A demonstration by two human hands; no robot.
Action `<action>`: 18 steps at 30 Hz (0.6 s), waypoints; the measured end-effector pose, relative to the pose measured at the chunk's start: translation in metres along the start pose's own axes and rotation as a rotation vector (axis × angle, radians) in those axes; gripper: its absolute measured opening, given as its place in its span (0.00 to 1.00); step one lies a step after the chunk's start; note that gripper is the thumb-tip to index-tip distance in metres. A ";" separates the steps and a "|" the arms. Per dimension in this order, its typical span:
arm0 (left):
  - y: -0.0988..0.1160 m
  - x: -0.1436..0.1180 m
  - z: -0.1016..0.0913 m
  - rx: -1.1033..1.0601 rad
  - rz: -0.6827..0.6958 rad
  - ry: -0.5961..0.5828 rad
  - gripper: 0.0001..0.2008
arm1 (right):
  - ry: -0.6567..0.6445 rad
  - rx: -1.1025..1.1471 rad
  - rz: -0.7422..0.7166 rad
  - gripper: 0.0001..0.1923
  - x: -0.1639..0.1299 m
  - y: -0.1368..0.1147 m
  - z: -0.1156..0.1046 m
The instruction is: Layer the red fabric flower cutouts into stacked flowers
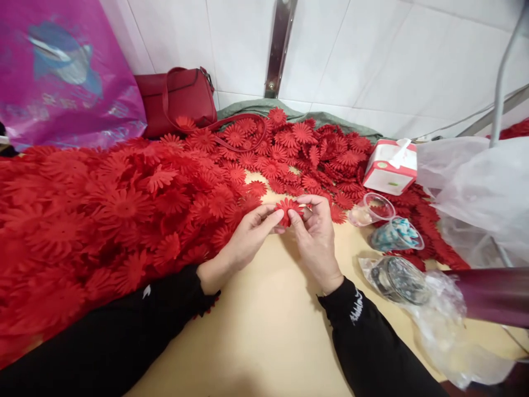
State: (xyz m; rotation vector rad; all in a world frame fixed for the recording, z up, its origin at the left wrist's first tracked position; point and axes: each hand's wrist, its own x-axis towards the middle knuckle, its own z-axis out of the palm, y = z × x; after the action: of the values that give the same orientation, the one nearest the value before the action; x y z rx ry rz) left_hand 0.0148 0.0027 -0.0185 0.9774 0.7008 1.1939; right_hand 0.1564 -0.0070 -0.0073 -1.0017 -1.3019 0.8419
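Note:
Between my two hands, just above the pale tabletop (264,331), is a red artificial flower (288,206) with narrow pointed petals. My left hand (252,234) pinches its left side between thumb and fingers. On the other side, my right hand (316,234) is closed on the flower, thumb pressed near its middle. The fingertips behind the petals are partly hidden. A large heap of similar red flowers (124,207) lies to the left, and more flowers (301,132) spread along the back of the table.
A tissue box (390,168) stands on flowers at right. Near it are a clear plastic cup (379,207), a cup with blue-and-white pieces (397,234) and a round container in clear plastic (400,280). A red handbag (188,99) and purple bag (70,71) sit back left.

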 end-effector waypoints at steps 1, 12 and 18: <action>0.000 0.000 0.000 0.010 0.006 0.006 0.12 | 0.000 -0.013 -0.014 0.13 -0.001 0.000 0.000; 0.002 0.000 0.002 -0.072 0.049 0.130 0.16 | -0.031 -0.330 -0.219 0.07 -0.001 -0.011 -0.003; 0.001 0.000 0.003 -0.060 0.111 0.132 0.17 | -0.084 -0.099 -0.022 0.06 0.000 -0.006 -0.001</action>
State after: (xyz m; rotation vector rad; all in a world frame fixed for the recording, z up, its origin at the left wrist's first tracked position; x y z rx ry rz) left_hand 0.0168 0.0022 -0.0161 0.9026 0.7178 1.3788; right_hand 0.1569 -0.0095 -0.0017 -1.0371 -1.4355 0.8163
